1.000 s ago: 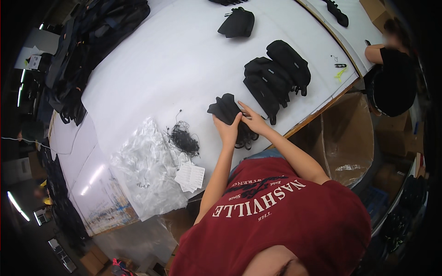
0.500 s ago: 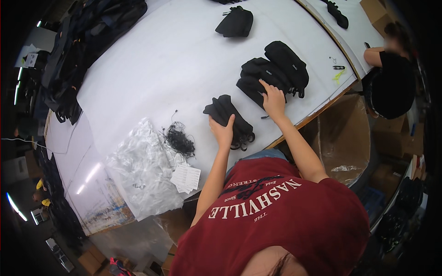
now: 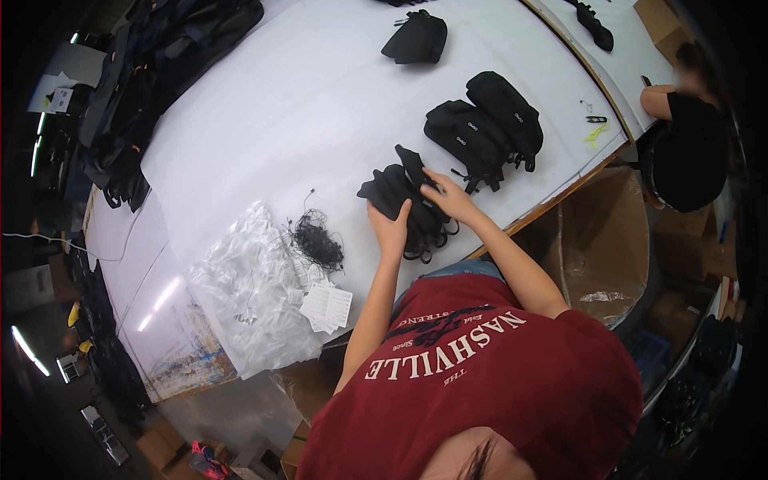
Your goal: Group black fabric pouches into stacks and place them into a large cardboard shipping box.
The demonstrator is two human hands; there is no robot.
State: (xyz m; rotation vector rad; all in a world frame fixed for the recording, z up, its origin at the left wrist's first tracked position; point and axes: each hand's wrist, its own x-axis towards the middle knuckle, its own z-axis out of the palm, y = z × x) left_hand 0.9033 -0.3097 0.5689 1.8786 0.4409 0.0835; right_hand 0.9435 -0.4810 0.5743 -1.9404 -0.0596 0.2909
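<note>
Black bags [image 3: 424,226] are by the right hand [image 3: 451,200], white table [image 3: 272,120] past it, red shirt [image 3: 496,384] with white letters [image 3: 438,358] behind it.

Both hands [image 3: 390,230] around bunched black pouches [image 3: 390,186] on a white tabletop [image 3: 272,136].

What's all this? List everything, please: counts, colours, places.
Table: one, white, centre
Bundled pouches: several, black, near side
Loose pouches: two, black, right of bundle
Lone pouch: one, black, far tabletop
Cord tangle: one, black, left of bundle
Plastic bags: heap, clear, left of cords
Cards: several, white, beside plastic
Fabric goods: pile, dark, upper left
Small tool: one, black, right table edge
Strings: few, yellow-green, beside tool
Open carton: one, brown, below table's right
Co-worker: one, black top, far right
Rim clutter: dim, uncountable
Shirt: one, red, bottom
Left hand: one, bare, bundle's left
Right hand: one, bare, bundle's right
</note>
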